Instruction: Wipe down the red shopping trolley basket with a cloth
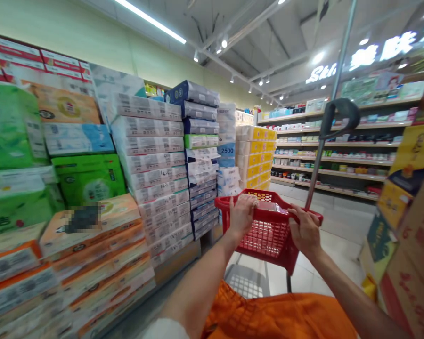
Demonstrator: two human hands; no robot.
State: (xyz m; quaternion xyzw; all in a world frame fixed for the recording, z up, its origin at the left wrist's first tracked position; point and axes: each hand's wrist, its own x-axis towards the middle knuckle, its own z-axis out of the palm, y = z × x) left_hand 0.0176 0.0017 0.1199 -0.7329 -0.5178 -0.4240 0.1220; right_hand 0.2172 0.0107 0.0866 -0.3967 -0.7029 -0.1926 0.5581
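Observation:
A red plastic shopping cart (265, 238) with a latticed basket stands directly in front of me. My left hand (243, 214) is closed over the left part of its handle bar (271, 215). Something small and whitish shows by the left fingertips, too blurred to name. Toward the right end of the same bar, my right hand (305, 230) has its fingers curled over the top. A metal pole (317, 165) rises from the cart's right side, with a dark grey grip (340, 117) on it. Little of the basket's inside is visible.
Tall stacks of white tissue packs (159, 162) line the left side, beside orange packs (106, 235) and green packs (90, 181). Yellow-and-white packs (256, 157) stand farther on. Cartons (417, 235) border the right. Stocked shelves (339, 157) cross the far end beyond the tiled floor (335, 254).

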